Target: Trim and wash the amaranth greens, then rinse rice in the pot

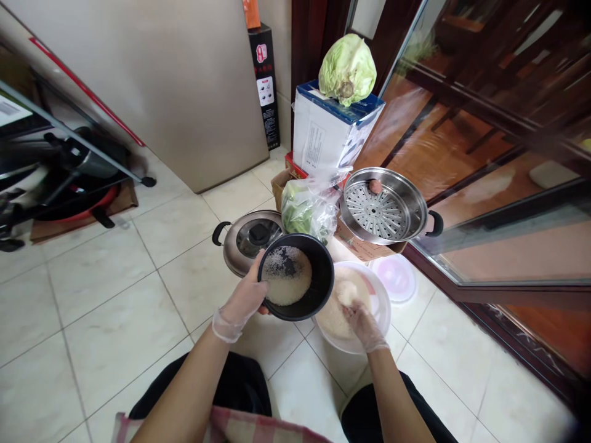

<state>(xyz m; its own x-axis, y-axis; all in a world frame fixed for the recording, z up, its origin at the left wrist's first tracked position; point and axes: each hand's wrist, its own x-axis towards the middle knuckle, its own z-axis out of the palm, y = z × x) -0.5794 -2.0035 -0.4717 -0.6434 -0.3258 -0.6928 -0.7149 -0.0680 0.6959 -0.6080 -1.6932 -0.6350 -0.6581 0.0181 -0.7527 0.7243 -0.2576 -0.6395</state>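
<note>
My left hand (247, 292), in a clear plastic glove, grips the rim of a black cooking pot (321, 277) and holds it tilted above the floor. White rice (289, 286) covers part of the pot's bottom. To the right, my gloved right hand (362, 323) is over a white tub (384, 304) of rice (335, 317). Its fingers are closed on a small pale scoop (347, 292) that looks heaped with rice; the fingers and rice partly hide its shape. Beside the tub lies a round translucent lid (396, 278).
A steel steamer (420, 215) with a reddish lump inside rests on a cardboard box (364, 243). Left of it are a bag of greens (305, 212) and a pot lid (235, 246). Behind, a cabbage (347, 71) tops a white-blue box (318, 135). Glass doors (508, 227) border the right.
</note>
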